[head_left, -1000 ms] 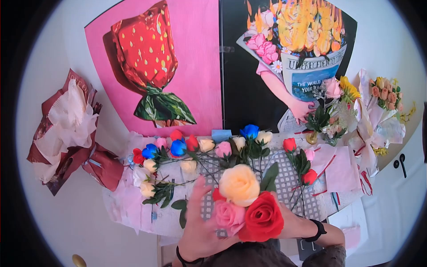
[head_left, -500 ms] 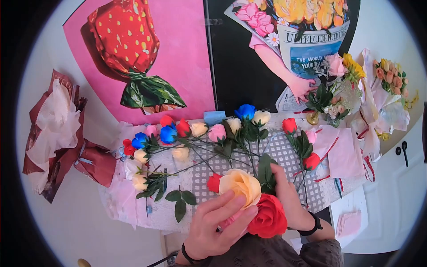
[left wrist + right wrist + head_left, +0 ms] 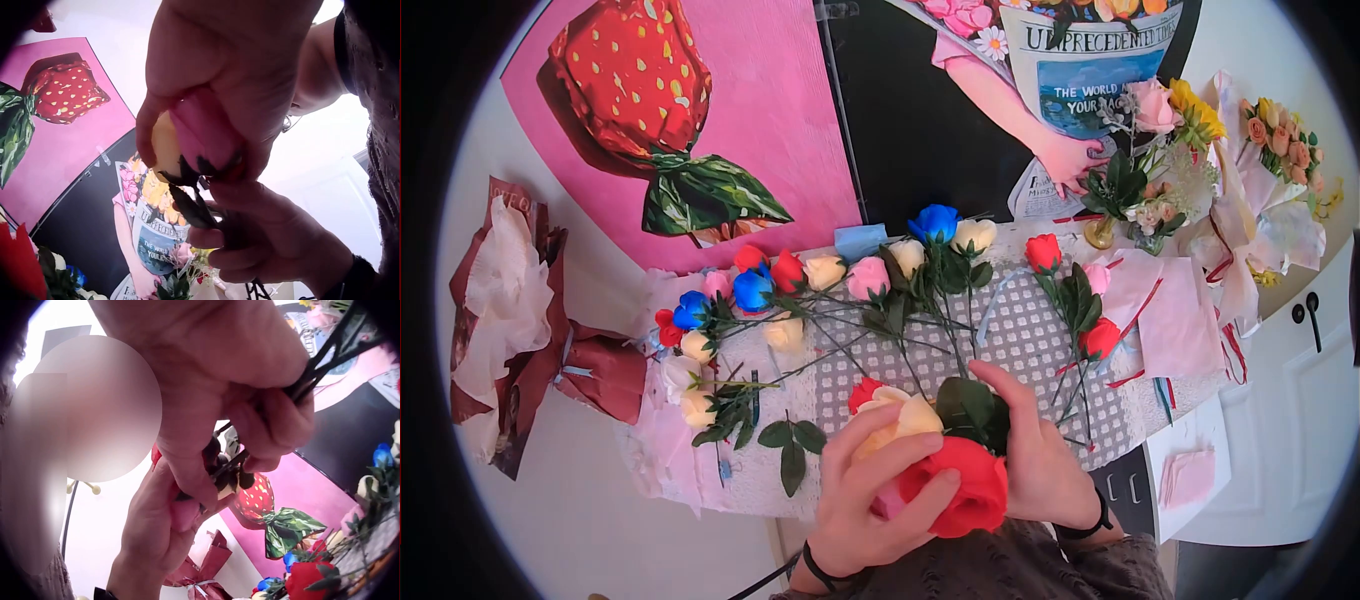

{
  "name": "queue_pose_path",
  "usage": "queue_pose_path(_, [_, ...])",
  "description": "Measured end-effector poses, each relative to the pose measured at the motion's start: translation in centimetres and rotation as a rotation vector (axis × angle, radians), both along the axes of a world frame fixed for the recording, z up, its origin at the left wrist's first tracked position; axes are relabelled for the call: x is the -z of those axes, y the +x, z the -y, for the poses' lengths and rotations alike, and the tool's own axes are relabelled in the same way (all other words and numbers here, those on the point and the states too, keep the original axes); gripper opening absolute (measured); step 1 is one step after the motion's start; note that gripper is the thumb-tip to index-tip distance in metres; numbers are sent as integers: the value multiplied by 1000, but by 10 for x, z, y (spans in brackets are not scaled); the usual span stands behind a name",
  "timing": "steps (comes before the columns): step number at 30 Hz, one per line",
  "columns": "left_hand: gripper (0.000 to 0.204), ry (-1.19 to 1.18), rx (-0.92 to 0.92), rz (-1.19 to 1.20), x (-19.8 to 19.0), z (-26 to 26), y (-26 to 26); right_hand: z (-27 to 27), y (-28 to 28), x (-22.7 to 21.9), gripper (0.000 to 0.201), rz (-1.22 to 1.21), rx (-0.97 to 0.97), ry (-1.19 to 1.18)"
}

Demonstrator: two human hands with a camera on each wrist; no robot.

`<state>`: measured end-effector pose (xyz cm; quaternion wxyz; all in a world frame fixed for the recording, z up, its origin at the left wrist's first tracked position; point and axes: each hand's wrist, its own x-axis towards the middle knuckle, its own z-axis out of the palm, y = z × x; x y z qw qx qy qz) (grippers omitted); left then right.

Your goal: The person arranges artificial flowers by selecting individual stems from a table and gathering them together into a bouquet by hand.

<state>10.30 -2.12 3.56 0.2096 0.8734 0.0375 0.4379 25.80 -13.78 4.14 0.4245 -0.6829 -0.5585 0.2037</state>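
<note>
In the head view my left hand [image 3: 855,505] cups a large red rose [image 3: 968,490] and a cream rose [image 3: 915,422], fingers curled over the blooms. A pink rose [image 3: 206,131] shows under that palm in the left wrist view, beside the cream one. My right hand [image 3: 1040,475] is just right of the blooms, behind dark green leaves [image 3: 972,408]. Seen from the right wrist, the right hand [image 3: 212,369] has its fingers curled round several dark stems [image 3: 331,359], just below the flower heads. The lower stem ends are hidden in the head view.
Loose roses in blue [image 3: 934,222], red, cream and pink lie across the table's back and left. A leaf sprig [image 3: 792,448] lies front left. More red roses [image 3: 1098,338] and pink paper [image 3: 1185,325] are at right. Wrapped bouquets stand at both sides.
The left hand first lifted off the blooms, then came down over them, its fingers now lying across the red rose. The bunch has moved slightly left and down, with the view shifting too.
</note>
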Motion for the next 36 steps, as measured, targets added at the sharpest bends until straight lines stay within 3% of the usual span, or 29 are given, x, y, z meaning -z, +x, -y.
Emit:
queue_pose_path(5, [44, 16, -25, 73, 8, -8, -12, 6, 2, 10, 99, 162, -23, 109])
queue_pose_path(8, [41, -39, -43, 153, 13, -9, -8, 12, 4, 23, 98, 136, 101, 42])
queue_pose_path(11, [40, -101, -62, 217, 18, -8, -2, 16, 11, 24, 81, 151, 69, 4])
queue_pose_path(13, [40, -124, -66, 220, 18, -8, 0, 20, 16, 30, 57, 420, -7, -64])
queue_pose_path(16, [41, -164, -75, 196, 17, -10, 1, 18, 15, 13, 42, 260, -92, -40])
queue_pose_path(19, [39, -160, -26, 196, 21, -15, -1, 20, 25, 15, 38, 263, -176, 106])
queue_pose_path(25, [38, -164, -44, 234, 21, -15, 0, 26, 37, 24, 28, 340, -220, 83])
queue_pose_path(34, [60, -266, 96, 111, 24, -22, 3, 26, 34, 28, 26, 382, -132, -48])
queue_pose_path(36, [76, -166, 107, -81, 14, -24, 4, 26, 34, 32, 25, 374, -110, -28])
